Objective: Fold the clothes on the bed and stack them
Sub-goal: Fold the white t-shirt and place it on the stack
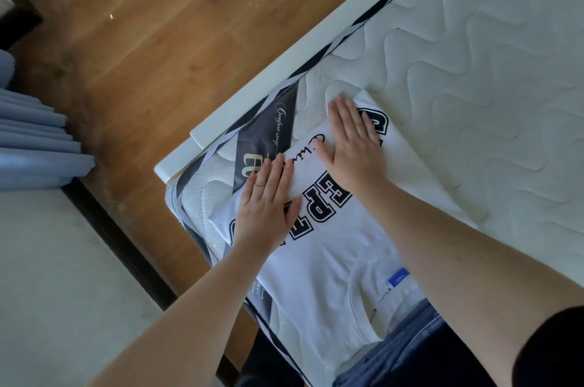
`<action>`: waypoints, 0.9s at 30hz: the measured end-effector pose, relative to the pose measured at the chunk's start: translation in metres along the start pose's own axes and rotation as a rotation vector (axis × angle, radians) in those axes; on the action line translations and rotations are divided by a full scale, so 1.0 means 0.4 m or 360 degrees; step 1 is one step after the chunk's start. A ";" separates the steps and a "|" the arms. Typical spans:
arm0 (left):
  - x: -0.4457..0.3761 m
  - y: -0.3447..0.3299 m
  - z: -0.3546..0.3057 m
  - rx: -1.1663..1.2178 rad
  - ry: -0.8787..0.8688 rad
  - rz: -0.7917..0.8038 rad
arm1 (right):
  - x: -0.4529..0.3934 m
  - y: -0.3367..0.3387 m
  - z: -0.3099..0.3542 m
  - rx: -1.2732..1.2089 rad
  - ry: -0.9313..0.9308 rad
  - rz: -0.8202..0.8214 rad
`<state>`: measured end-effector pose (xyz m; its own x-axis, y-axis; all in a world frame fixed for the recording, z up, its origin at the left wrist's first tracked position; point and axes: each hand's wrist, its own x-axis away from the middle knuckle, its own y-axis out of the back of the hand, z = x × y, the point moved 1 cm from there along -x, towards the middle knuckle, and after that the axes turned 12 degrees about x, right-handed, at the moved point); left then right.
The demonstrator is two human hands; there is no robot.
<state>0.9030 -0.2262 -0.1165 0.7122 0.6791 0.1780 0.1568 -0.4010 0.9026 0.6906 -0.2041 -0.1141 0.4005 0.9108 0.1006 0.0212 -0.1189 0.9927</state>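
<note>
Both flat hands (316,174) atop white T-shirt (319,263).

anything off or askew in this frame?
Nothing damaged or spilled. The white T-shirt lies flat on the mattress near its corner, both hands, left hand and right hand, pressing it flat. It partly covers the mattress label.

From my remote seat I see both bare forearms reaching forward and away from the body, roughly parallel. My left hand (264,206) lies palm down, fingers straight and held close together, thumb out to the right. My right hand (354,141) lies flat a little farther ahead, fingers straight and slightly fanned, thumb spread to the left toward the other hand. The two hands sit near each other without touching. A dark short sleeve (550,352) covers my right upper arm.
</note>
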 end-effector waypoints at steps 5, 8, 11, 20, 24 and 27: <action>0.038 0.013 0.032 -0.0029 0.0062 0.0054 | -0.007 -0.008 -0.012 0.0025 -0.0135 0.0008; 0.074 0.018 0.052 -0.0038 0.0125 0.0110 | -0.007 -0.006 -0.019 -0.0003 -0.0210 0.0064; 0.102 0.023 0.066 -0.0031 0.0226 0.0153 | -0.017 0.009 -0.026 -0.0074 -0.0142 0.0208; 0.178 0.086 0.087 -0.0130 0.0407 0.0392 | 0.206 0.169 -0.061 -0.0122 0.0064 0.0447; 0.228 0.182 0.039 -0.0297 0.0335 0.0484 | 0.357 0.292 -0.082 -0.0030 0.0118 0.0475; 0.269 0.294 -0.060 -0.0310 0.0291 0.0427 | 0.452 0.409 -0.085 0.0048 0.0096 0.0481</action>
<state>0.9819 -0.1855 0.0180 0.5735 0.6714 0.4694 -0.1645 -0.4669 0.8689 0.7354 -0.0453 0.0688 0.3376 0.8541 0.3956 -0.0633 -0.3987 0.9149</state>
